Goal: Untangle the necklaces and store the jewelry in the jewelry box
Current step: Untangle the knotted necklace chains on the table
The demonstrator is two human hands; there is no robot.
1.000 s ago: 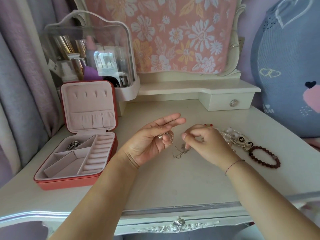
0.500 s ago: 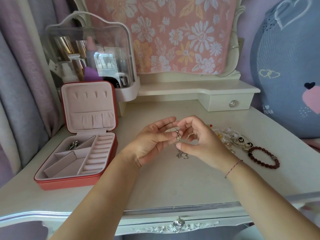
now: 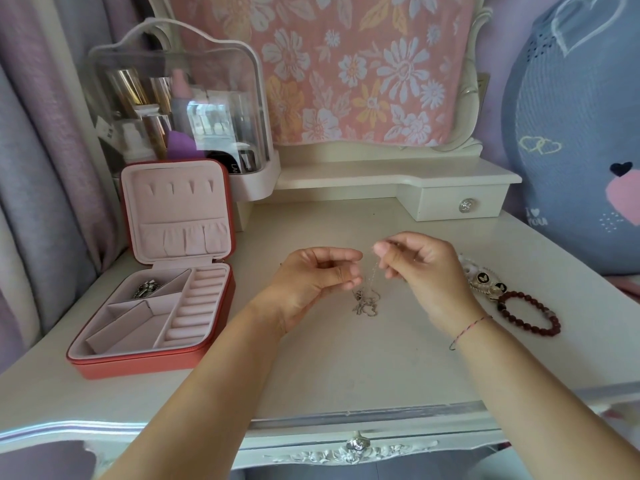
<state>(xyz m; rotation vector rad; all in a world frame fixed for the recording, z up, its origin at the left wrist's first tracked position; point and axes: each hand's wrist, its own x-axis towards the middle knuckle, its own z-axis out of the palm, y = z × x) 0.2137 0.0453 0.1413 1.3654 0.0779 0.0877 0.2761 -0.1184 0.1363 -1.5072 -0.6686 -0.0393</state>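
Thin silver necklaces [image 3: 366, 301] hang in a tangled bunch between my hands, their lower end on the white dressing table [image 3: 346, 358]. My left hand [image 3: 317, 282] pinches the chain at thumb and fingertips. My right hand [image 3: 420, 271] pinches a higher strand, fingers curled. The red jewelry box [image 3: 156, 362] stands open at the left, pink inside, with a silver piece [image 3: 147, 290] in its back-left compartment. To the right lie a dark red bead bracelet [image 3: 530, 313] and a pearl-and-butterfly piece [image 3: 483, 280].
A clear cosmetics case [image 3: 180, 109] with bottles stands behind the box. A small drawer unit [image 3: 457, 202] sits at the back right, a blue cushion [image 3: 581, 133] beyond it. Curtains hang at the left. The table's front edge runs below my forearms.
My hands came together around the necklaces, then drew apart. The chain now stretches between two pinches, with the tangle hanging lower onto the table.
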